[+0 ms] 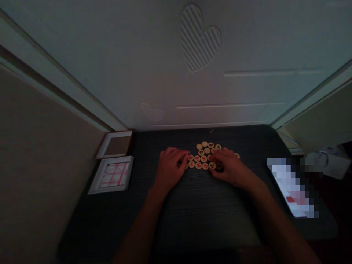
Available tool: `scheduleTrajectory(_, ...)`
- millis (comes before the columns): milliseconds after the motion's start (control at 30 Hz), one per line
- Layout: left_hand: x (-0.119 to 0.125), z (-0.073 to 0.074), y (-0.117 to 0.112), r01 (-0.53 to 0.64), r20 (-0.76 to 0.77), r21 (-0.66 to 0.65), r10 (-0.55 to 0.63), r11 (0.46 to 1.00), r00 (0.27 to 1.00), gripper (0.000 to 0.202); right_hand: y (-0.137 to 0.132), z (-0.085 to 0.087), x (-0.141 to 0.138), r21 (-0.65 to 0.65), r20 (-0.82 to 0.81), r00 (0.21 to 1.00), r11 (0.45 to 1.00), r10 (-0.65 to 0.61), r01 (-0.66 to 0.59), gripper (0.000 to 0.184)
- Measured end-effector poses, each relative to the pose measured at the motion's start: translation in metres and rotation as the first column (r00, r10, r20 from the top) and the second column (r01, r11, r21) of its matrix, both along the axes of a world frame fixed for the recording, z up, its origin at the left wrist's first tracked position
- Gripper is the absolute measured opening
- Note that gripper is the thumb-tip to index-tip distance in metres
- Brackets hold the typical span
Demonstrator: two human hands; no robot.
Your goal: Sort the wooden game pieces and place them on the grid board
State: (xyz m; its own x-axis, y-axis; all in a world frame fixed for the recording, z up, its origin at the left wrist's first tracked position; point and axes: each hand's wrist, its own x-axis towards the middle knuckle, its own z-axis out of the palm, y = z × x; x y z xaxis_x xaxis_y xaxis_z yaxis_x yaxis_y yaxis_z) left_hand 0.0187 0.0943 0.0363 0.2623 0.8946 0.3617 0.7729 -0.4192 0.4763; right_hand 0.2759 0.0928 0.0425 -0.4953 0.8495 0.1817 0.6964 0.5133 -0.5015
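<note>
head view is showing round pieces (pixel 198 165) lying in loose rows on a dark desk (pixel 192 211), between the left hand (pixel 171 164) and the right hand (pixel 230 165). the left hand is resting curled at the left end of the rows, fingertips close to its thumb; i cannot tell whether it is pinching a piece. the right hand is arching over the right end, thumb and fingers standing apart around a piece, though whether they are pressing on it i cannot tell. the step in hand is looking like squaring the pieces into even rows, so the next move is probably calling for light nudges from both ends. at least seventeen pieces are showing: four farthest back, three in front of those, four next, five in the nearest row, and one just past the right hand; others may be hiding under the hands. two trays (pixel 95 184) are lying at the left, one phone (pixel 288 196) at the right.
</note>
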Motion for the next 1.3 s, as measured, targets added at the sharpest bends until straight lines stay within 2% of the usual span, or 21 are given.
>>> scheduleTrajectory(167, 0.0, -0.001, 0.0, -0.001, -0.012, 0.007, 0.001, 1.0, 1.0, 0.019, 0.001, -0.001, 0.003, -0.037, 0.052, 0.999, 0.999, 0.013, -0.011, 0.021)
scheduleTrajectory(533, 0.0, -0.002, 0.0, -0.003, -0.009, 0.019, 0.003, 1.0, 1.0, 0.019, 0.002, -0.003, 0.004, -0.015, 0.081, 0.997, 1.0, 0.015, -0.014, 0.019)
scheduleTrajectory(700, 0.0, -0.004, 0.001, -0.003, -0.007, 0.02, 0.003, 1.0, 1.0, 0.018, 0.0, -0.001, 0.004, -0.004, 0.068, 0.998, 1.0, 0.002, -0.001, 0.022)
scheduleTrajectory(867, 0.0, -0.004, 0.001, -0.006, -0.001, 0.027, 0.007, 1.0, 1.0, 0.017, 0.003, 0.002, 0.006, 0.033, -0.027, 0.999, 0.999, -0.04, 0.041, 0.014)
scheduleTrajectory(1033, 0.001, -0.003, 0.0, 0.006, 0.0, 0.03, -0.006, 1.0, 1.0, 0.018, 0.019, -0.01, 0.021, 0.155, -0.073, 0.98, 0.969, -0.183, 0.193, 0.022)
scheduleTrajectory(1200, 0.001, -0.003, 0.0, 0.018, 0.002, 0.032, -0.018, 0.999, 1.0, 0.017, 0.029, -0.028, 0.033, 0.147, -0.006, 0.978, 0.967, -0.209, 0.208, 0.029)
scheduleTrajectory(1300, 0.001, -0.003, 0.0, 0.02, 0.005, 0.034, -0.02, 0.999, 1.0, 0.017, 0.032, -0.034, 0.036, 0.144, 0.011, 0.961, 0.951, -0.278, 0.274, 0.026)
